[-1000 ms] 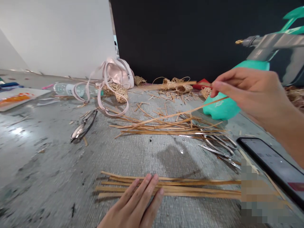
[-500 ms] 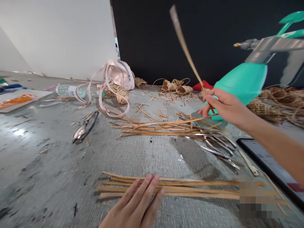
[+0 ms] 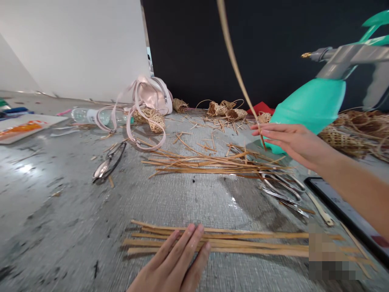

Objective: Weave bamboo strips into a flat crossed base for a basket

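Note:
My left hand [image 3: 178, 257] lies flat, fingers stretched out, on several bamboo strips [image 3: 243, 244] placed side by side across the near table. Farther off to the right, my right hand [image 3: 288, 142] pinches one long bamboo strip [image 3: 235, 61] near its lower end. That strip rises up and to the left, slightly bent, and its upper end runs out of the picture. Below and left of the right hand, a loose bundle of bamboo strips [image 3: 197, 164] rests on the table. A pair of scissors [image 3: 281, 184] lies at the bundle's right end.
A green spray bottle [image 3: 306, 105] stands tilted behind my right hand. At the right lies a tablet [image 3: 349, 211]. Eyeglasses [image 3: 106, 164], a pink bag [image 3: 152, 95], a plastic bottle [image 3: 91, 116] and small woven baskets [image 3: 226, 109] are farther back. Bamboo scraps [image 3: 209, 144] litter the middle.
The strip in my right hand has moved higher, its top now out of the picture. The right hand has turned, with its fingers straighter. My left hand has stayed in place.

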The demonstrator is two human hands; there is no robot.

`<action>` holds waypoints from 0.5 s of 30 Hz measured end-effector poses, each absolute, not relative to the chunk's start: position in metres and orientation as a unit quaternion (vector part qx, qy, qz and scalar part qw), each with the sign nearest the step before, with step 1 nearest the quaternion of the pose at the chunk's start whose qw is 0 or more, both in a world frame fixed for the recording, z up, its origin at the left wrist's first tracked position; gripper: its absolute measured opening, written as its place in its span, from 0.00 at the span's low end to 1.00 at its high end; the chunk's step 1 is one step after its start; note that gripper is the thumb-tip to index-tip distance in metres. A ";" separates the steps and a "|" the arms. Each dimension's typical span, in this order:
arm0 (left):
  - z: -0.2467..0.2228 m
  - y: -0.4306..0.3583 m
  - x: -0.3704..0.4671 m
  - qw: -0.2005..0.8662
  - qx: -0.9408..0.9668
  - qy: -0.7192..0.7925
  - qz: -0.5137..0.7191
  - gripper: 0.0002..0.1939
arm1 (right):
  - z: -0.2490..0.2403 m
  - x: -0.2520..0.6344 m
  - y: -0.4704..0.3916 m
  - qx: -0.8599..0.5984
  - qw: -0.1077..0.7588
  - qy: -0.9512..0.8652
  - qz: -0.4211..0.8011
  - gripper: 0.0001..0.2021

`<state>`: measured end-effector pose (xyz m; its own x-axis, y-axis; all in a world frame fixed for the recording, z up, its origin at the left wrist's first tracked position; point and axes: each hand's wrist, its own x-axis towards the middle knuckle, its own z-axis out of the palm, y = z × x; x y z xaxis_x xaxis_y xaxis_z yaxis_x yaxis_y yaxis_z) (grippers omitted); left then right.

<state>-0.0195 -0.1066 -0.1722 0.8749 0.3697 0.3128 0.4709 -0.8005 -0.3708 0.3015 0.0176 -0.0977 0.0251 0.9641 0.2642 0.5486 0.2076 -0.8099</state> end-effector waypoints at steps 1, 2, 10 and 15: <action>-0.173 -0.107 -0.019 0.219 -0.942 -0.225 -0.115 0.23 | -0.097 0.301 0.017 -0.578 0.423 -0.650 0.254 0.11; -0.173 -0.107 -0.019 0.216 -0.943 -0.227 -0.114 0.24 | -0.095 0.301 0.017 -0.577 0.424 -0.650 0.254 0.11; -0.169 -0.110 -0.016 0.218 -0.947 -0.218 -0.089 0.23 | -0.084 0.281 -0.023 -0.551 0.200 -0.759 0.282 0.13; -0.165 -0.110 -0.017 0.215 -0.944 -0.229 -0.101 0.21 | -0.121 0.285 -0.058 -0.519 0.071 -0.786 0.329 0.11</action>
